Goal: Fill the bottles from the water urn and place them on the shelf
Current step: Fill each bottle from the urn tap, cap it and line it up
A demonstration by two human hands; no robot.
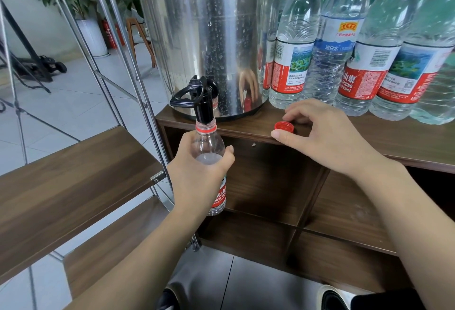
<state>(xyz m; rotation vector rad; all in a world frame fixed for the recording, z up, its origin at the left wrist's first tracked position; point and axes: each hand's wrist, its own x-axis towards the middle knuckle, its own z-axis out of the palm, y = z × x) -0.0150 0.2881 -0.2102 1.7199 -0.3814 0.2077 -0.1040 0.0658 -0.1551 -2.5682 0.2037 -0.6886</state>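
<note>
A steel water urn (204, 39) stands on the wooden cabinet top (384, 137), its black tap (203, 103) hanging over the front edge. My left hand (199, 172) grips a clear bottle (209, 144) with a red label, held upright with its open mouth right under the tap spout. Water fills the bottle up to about its shoulder. My right hand (327, 135) rests on the cabinet top with thumb and fingers around the red cap (284, 127).
Several capped water bottles (293, 46) stand in a row right of the urn. A metal-framed shelf with wooden boards (69, 176) is at the left. Open cabinet compartments (270, 176) lie below the top. Tiled floor and a potted plant are beyond.
</note>
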